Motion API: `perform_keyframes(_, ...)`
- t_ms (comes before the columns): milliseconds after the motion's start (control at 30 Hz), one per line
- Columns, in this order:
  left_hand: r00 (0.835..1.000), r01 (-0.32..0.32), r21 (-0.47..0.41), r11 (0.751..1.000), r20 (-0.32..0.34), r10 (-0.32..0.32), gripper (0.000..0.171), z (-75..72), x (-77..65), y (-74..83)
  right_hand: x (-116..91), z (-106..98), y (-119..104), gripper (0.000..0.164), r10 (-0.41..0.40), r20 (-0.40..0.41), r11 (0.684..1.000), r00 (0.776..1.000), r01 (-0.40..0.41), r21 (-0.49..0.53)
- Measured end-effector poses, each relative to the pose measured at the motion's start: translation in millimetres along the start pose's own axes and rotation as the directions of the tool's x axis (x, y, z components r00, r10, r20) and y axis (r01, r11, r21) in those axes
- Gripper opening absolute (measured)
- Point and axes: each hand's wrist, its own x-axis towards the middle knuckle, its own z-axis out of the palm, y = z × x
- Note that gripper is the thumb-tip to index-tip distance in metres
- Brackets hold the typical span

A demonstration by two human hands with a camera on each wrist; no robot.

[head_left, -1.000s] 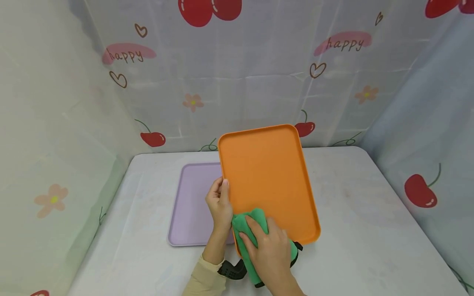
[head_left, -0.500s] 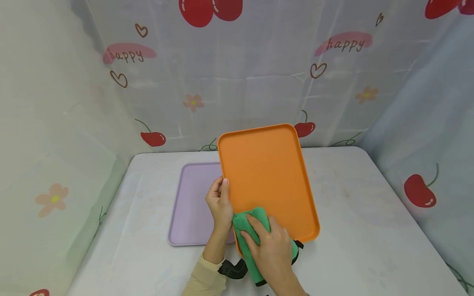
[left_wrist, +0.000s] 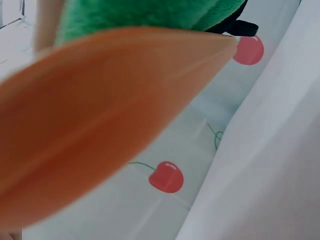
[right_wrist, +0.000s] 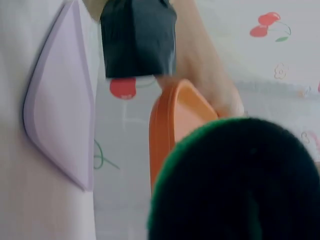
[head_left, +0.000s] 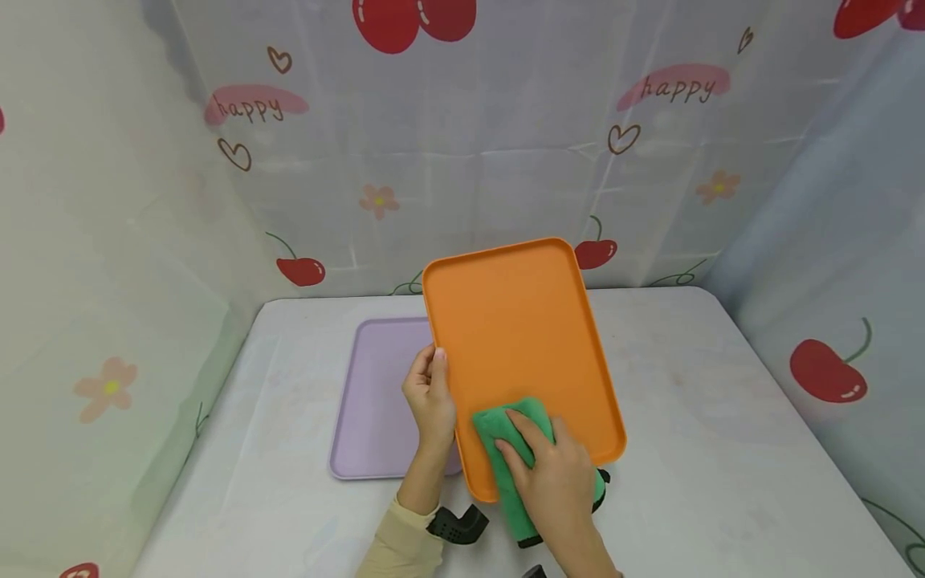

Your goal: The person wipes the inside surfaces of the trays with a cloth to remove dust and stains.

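My left hand [head_left: 431, 401] grips the left edge of an orange tray [head_left: 516, 329], thumb on its face. The tray is raised off the table, tilted toward me. A folded green cloth [head_left: 499, 433] with dark trim lies against the tray's lower part. My right hand [head_left: 552, 474] holds this cloth, thumb and fingers spread over it and pressing it on the tray. In the left wrist view the tray's underside [left_wrist: 100, 110] fills much of the picture. In the right wrist view the cloth [right_wrist: 235, 180] covers the lower right corner.
A lilac tray [head_left: 379, 401] lies flat on the white table [head_left: 723, 449], partly behind the orange tray and left arm. Dark camera mounts [head_left: 458, 526] sit at the wrists. A cherry-printed curtain [head_left: 491, 120] hangs behind and at both sides.
My right hand has slid the green cloth rightward along the lower part of the orange tray, away from its left edge. The left hand keeps its hold; the tray has shifted only slightly.
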Motion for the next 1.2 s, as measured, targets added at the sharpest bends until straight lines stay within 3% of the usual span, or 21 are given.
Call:
perform_keyframes(233, 1.000, 0.006, -0.001, 1.000, 0.011, -0.005, 0.029, -5.0, 0.0, 0.3, 0.8, -8.6, 22.0, 0.041, 0.146, 0.014, 0.989, 0.989, -0.146, -0.019)
perform_keyframes(567, 1.000, -0.020, 0.022, 1.000, 0.004, 0.020, 0.029, -9.2, -2.4, 0.5, 1.2, -19.1, 58.6, 0.039, 0.330, -0.011, 0.942, 0.944, -0.330, -0.063)
perform_keyframes(767, 0.999, -0.040, -0.007, 0.999, 0.005, 0.040, 0.029, -10.3, -5.1, -0.3, -1.7, -18.0, 64.1, 0.039, 0.347, -0.028, 0.937, 0.938, -0.348, -0.043)
perform_keyframes(1000, 0.999, -0.037, -0.026, 0.999, 0.004, 0.038, 0.029, -9.1, -4.5, -1.2, 0.0, -19.2, 60.5, 0.039, 0.411, 0.037, 0.911, 0.911, -0.410, -0.035)
perform_keyframes(1200, 0.999, -0.039, -0.035, 0.999, -0.008, 0.038, 0.028, -7.0, -2.2, 0.1, 2.3, -19.6, 56.3, 0.041, 0.416, 0.049, 0.909, 0.908, -0.414, -0.043)
